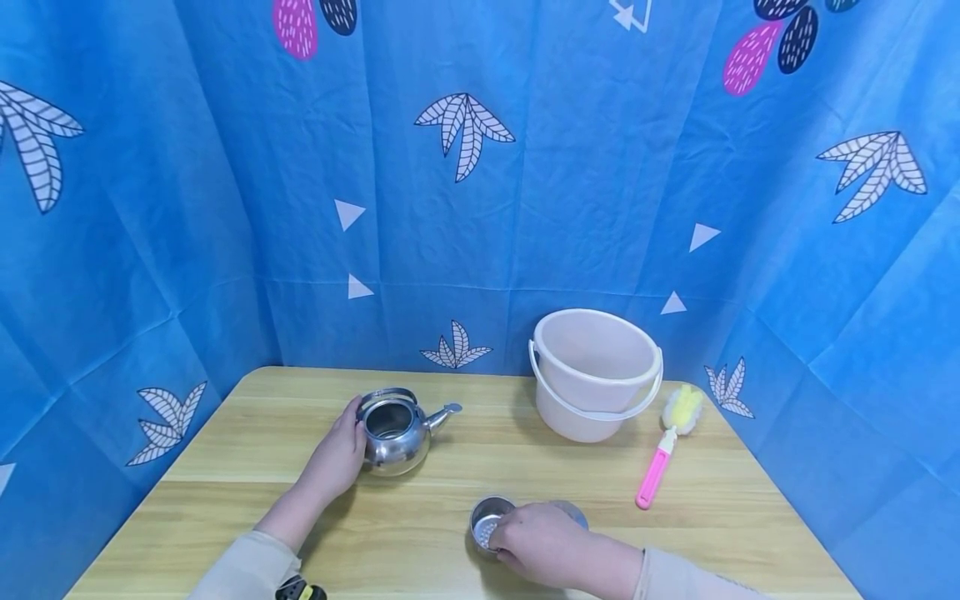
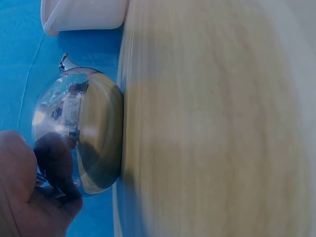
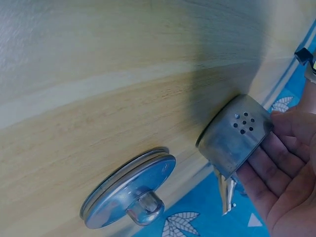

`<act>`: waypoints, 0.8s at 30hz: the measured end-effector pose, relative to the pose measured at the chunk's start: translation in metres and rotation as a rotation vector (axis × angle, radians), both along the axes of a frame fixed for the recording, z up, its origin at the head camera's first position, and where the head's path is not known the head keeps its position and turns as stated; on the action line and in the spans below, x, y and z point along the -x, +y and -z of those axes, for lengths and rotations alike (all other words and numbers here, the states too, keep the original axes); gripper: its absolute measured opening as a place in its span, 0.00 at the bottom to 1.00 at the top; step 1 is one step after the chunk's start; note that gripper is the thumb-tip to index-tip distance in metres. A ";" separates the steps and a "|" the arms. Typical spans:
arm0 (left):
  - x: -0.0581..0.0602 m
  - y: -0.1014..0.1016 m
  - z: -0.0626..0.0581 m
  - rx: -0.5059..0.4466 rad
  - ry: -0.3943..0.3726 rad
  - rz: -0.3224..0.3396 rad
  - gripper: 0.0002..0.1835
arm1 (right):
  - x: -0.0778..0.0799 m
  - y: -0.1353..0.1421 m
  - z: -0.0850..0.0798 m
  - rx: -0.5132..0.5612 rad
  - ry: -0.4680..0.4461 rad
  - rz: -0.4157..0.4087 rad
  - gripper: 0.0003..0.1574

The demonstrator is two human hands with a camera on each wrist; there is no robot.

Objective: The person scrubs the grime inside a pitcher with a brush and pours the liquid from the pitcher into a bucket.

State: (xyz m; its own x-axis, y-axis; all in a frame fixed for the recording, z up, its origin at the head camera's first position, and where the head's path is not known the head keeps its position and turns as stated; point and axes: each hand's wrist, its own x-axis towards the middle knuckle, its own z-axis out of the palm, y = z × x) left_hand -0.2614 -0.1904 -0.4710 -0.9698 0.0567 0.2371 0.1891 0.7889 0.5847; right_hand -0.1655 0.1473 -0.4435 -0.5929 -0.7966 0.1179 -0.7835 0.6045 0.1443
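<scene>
A shiny steel teapot (image 1: 396, 442), its top uncovered and its spout pointing right, stands on the table at centre left. My left hand (image 1: 339, 454) grips it at its left side, near the handle; in the left wrist view the teapot (image 2: 81, 128) mirrors the fingers. With thumb and fingers my right hand (image 1: 542, 546) pinches the rim of a perforated metal tea strainer (image 1: 483, 531). Small holes dot the side of the strainer (image 3: 242, 131) in the right wrist view. Beside it lies the round metal lid (image 3: 131, 190), knob showing, mostly hidden behind my right hand in the head view.
A white bucket (image 1: 592, 400) with its handle hanging down stands at the back right of the wooden table (image 1: 450, 483). Right of it lies a sponge brush (image 1: 660, 467) with a pink handle and yellow-white head. A blue patterned curtain (image 1: 450, 242) surrounds the table's back and sides.
</scene>
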 end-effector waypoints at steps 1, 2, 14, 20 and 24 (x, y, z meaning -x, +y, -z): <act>0.000 0.000 0.000 0.001 0.001 -0.001 0.30 | 0.000 0.000 0.000 -0.002 0.002 0.002 0.08; 0.000 0.000 0.000 0.000 0.001 -0.001 0.30 | 0.000 0.000 0.000 -0.003 -0.001 0.007 0.07; -0.001 0.001 -0.001 0.000 0.001 -0.004 0.30 | -0.001 -0.001 -0.005 0.016 -0.027 0.022 0.09; -0.001 0.000 -0.001 -0.002 -0.012 -0.003 0.30 | 0.000 0.000 -0.008 0.029 -0.017 0.003 0.11; -0.001 0.001 -0.002 -0.005 -0.011 -0.004 0.30 | 0.001 0.001 -0.010 0.033 -0.027 -0.003 0.10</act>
